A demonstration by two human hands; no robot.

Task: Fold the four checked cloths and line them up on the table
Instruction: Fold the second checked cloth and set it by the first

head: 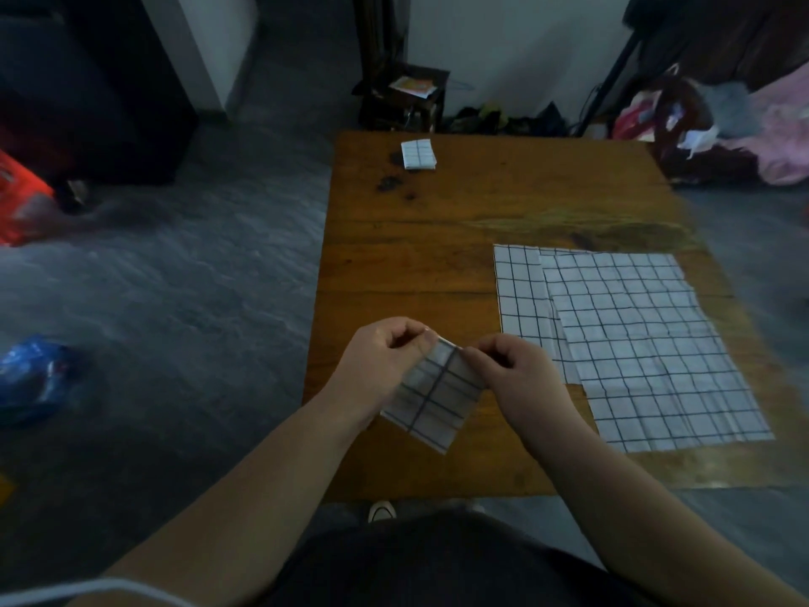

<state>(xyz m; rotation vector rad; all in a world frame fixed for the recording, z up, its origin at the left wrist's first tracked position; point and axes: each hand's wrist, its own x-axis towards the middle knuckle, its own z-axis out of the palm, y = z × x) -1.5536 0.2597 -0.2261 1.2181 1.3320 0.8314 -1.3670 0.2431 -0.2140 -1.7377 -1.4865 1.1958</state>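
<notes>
Both hands hold a small folded checked cloth by its top edge, above the near left part of the wooden table. My left hand pinches the top left corner and my right hand pinches the top right. The cloth hangs down, tilted. Another folded checked cloth lies at the far left of the table. Two unfolded checked cloths lie flat on the right, the upper one overlapping the lower one.
Dark stains mark the table near the far folded cloth. A blue bag and an orange item lie on the grey floor at left. A dark stool and piled fabrics stand beyond the table.
</notes>
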